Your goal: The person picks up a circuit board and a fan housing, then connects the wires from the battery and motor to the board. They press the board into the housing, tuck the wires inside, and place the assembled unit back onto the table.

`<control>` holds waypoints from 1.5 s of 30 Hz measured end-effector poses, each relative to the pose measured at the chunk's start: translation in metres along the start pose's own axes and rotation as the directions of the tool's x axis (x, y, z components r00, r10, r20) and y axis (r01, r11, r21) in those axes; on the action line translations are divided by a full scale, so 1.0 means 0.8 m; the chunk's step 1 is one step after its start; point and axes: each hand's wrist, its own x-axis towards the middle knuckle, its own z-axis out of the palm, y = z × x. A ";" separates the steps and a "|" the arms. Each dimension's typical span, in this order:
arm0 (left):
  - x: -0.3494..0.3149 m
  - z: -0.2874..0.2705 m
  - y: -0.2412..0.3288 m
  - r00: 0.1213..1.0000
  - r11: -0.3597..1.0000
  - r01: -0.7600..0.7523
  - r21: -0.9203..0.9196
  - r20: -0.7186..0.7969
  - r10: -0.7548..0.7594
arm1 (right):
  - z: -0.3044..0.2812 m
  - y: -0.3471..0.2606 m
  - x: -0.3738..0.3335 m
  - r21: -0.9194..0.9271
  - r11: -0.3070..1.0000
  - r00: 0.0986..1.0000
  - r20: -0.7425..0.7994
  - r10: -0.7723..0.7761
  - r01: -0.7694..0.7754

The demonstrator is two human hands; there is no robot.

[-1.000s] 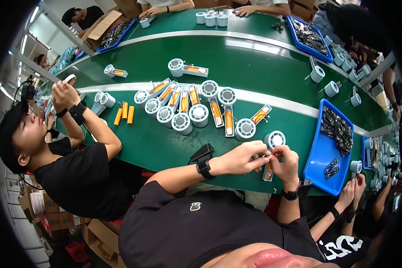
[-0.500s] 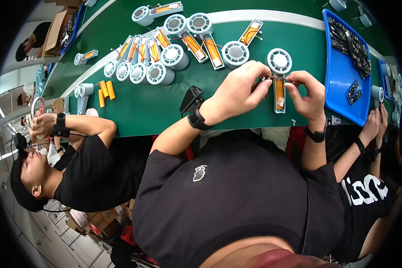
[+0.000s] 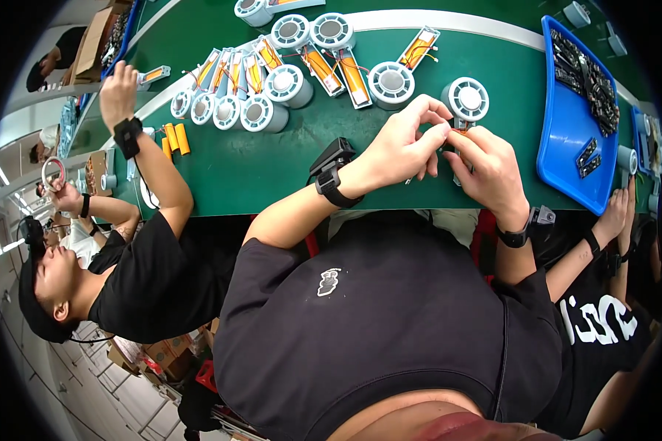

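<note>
Directly before me lies a pale blue-grey handheld fan body [image 3: 467, 99], its round slotted head facing up with a white disc in the middle. Its handle is mostly covered by my hands. My left hand [image 3: 408, 147] is closed in a pinch at the top of the handle. My right hand [image 3: 489, 165] meets it there, thumb and fingers pressed together. A bit of orange-red shows between the fingertips, but what each pinch holds is hidden. A small pale tip pokes out below my left fingers.
Several fan bodies [image 3: 391, 82] with orange batteries and wires in their handles lie to the left. At right stands a blue tray [image 3: 566, 140] of small dark circuit boards. Loose orange batteries [image 3: 176, 138] lie farther left. Co-workers sit on both sides, the left one reaching over the table.
My hands have come together over the top of the handle, and my right hand now covers the battery. The left co-worker's arm has reached forward across the table.
</note>
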 end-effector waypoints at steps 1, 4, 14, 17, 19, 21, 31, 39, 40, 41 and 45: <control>0.000 0.001 0.000 0.999 0.998 -0.027 0.065 -0.023 0.029 | 0.001 -0.003 0.003 0.002 1.000 1.000 0.003 0.005 -0.005; 0.002 -0.004 -0.006 0.919 0.792 -0.318 0.521 -0.034 0.392 | 0.003 -0.013 0.010 -0.087 0.995 0.997 0.049 0.059 -0.055; -0.014 -0.002 0.005 0.740 0.245 -0.435 0.867 0.189 0.646 | -0.007 -0.014 0.007 -0.119 0.993 0.987 0.158 0.042 -0.023; -0.012 -0.015 0.016 0.751 0.255 -0.442 0.860 0.199 0.629 | -0.002 0.016 -0.010 0.229 0.972 0.998 -0.017 0.062 -0.056; -0.018 -0.011 0.015 0.773 0.291 -0.434 0.853 0.187 0.606 | 0.007 0.026 -0.019 0.388 0.916 0.987 -0.079 0.140 -0.099; -0.014 -0.009 0.019 0.770 0.286 -0.451 0.845 0.207 0.603 | 0.017 0.033 -0.020 0.450 0.893 0.945 -0.280 0.172 -0.029; 0.019 -0.003 0.005 0.724 0.429 -0.509 0.746 0.102 0.682 | 0.025 0.023 0.012 0.518 0.847 0.855 -0.382 0.351 -0.116; 0.017 0.009 0.010 0.768 0.514 -0.520 0.682 0.111 0.631 | 0.018 0.025 0.008 0.474 0.876 0.911 -0.317 0.266 -0.091; 0.018 0.012 0.009 0.764 0.518 -0.517 0.682 0.095 0.638 | 0.022 0.021 0.009 0.465 0.880 0.905 -0.325 0.274 -0.100; 0.019 0.015 0.007 0.761 0.522 -0.514 0.681 0.080 0.644 | 0.026 0.017 0.009 0.455 0.884 0.899 -0.334 0.284 -0.110; 0.018 0.014 0.006 0.747 0.504 -0.518 0.691 0.078 0.660 | 0.022 0.017 0.008 0.481 0.866 0.906 -0.292 0.306 -0.137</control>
